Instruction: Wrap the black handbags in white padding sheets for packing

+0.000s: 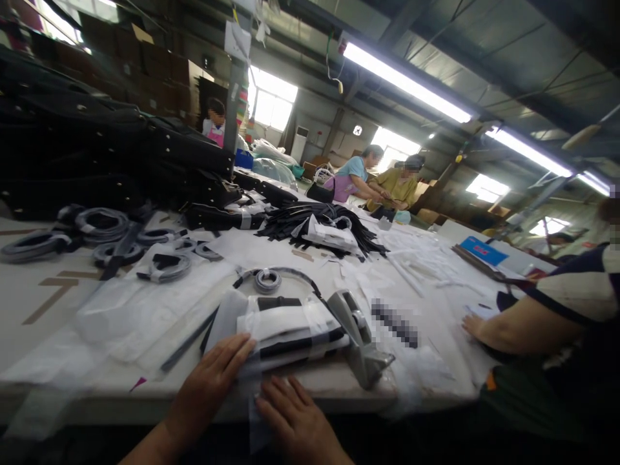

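A flat bundle [283, 323] of folded black material lies in front of me on the table, wrapped in white sheet and clear film. My left hand [210, 378] rests its stretched fingers on the bundle's near left end; its thumb is hidden. Just below the bundle, at the table edge, my right hand [296, 416] has its fingers extended and slightly apart. A clear plastic strip [256, 420] hangs between the hands, against the right hand's fingertips. Touching the bundle's right end is a grey tape dispenser [356, 332]. Behind the bundle lies a small grey coil [268, 280].
Several coiled cords [167, 266] lie at left, before a pile of black studded cases [97, 139]. Black straps [324, 219] are heaped behind. A co-worker's arm [523, 323] reaches onto the table at right, near a blue box [482, 250]. Other people stand farther back.
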The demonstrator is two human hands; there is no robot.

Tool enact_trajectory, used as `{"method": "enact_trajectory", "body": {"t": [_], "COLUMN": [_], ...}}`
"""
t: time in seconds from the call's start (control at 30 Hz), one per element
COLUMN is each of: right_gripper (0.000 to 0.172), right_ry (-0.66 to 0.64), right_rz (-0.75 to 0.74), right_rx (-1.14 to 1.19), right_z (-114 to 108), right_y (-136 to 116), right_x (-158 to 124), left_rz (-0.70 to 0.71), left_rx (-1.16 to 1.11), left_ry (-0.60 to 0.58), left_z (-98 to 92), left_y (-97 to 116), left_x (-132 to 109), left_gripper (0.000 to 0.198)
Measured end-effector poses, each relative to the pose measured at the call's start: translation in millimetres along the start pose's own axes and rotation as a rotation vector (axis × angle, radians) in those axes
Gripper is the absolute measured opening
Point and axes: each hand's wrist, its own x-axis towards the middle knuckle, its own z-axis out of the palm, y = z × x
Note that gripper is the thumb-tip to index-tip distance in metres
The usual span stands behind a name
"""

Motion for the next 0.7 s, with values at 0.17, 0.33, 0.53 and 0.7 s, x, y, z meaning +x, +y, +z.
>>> {"method": "enact_trajectory", "body": {"t": [0.17,0.33,0.53,0.7], "right_gripper": [0.023,0.024,0.021,0.017], "right_ry": [0.213,0.292,0.321,0.349], "right_rz": [0.091,0.058,-0.004,-0.048], "right_rx": [0.136,0.139,0.116,0.068], "right_z": [29.3,34.7,34.2,43.0], "right_y": [-9.4,-18.3,-22.4,-26.1], "right_x": [15.7,18.0,5.4,-6.1], "left_rz": [0.006,0.02,0.044,0.055], "left_rx": [-0.003,-0.032,-0.041,-0.02], "left_ry": [-0.011,-0.088,-0.176,-0.139], "left_z": [0.4,-0.4,-3.5,-3.2], "left_y": [-0.6,-8.2,-19.3,-16.5], "left_x": [-0.5,-4.6,-7.7,-6.4], "left_gripper": [0.066,0.068,0.06,0.065]}}
